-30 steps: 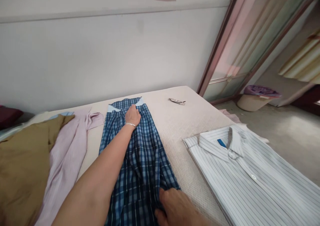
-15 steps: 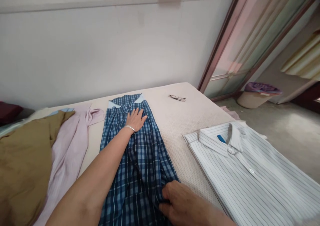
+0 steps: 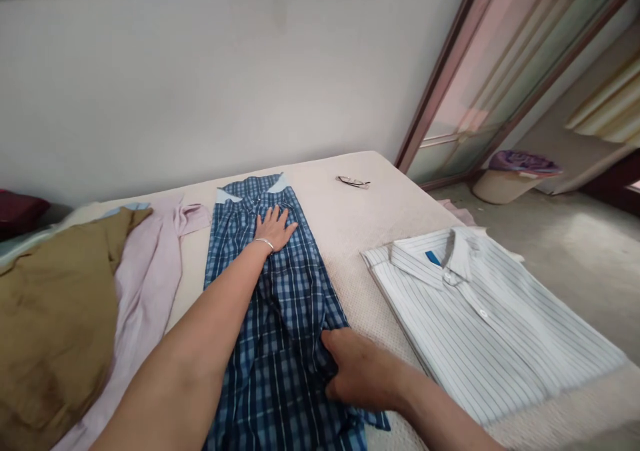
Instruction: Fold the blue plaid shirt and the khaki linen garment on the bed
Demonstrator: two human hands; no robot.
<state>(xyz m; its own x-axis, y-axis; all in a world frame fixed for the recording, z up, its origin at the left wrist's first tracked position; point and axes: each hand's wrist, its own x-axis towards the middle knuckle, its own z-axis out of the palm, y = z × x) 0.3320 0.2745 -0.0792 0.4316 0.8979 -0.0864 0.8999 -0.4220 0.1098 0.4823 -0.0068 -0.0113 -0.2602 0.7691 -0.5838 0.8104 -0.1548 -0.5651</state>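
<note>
A blue plaid shirt (image 3: pixel 295 284) lies lengthwise on the bed, folded narrow, its collar end toward the wall and pale patches showing at the collar. My left hand (image 3: pixel 276 228), with a bracelet at the wrist, rests flat on its upper part, fingers spread. Lower down, at the shirt's right edge, my right hand (image 3: pixel 357 368) grips a fold of the cloth; some of its fingertips are hidden in the fabric. A loose corner of plaid cloth sticks out just below that hand.
A folded striped shirt (image 3: pixel 480 331) lies on the bed (image 3: pixel 320 171) at right. Brown (image 3: pixel 60 298) and pink garments (image 3: pixel 150 278) are spread at left. Eyeglasses (image 3: pixel 353 182) lie near the wall. A lined waste bin (image 3: pixel 505 186) stands on the floor beyond the bed.
The view has tilted downward a little. My right hand has shifted slightly along the shirt's edge, and a plaid corner now shows below it. My left hand stays flat on the shirt.
</note>
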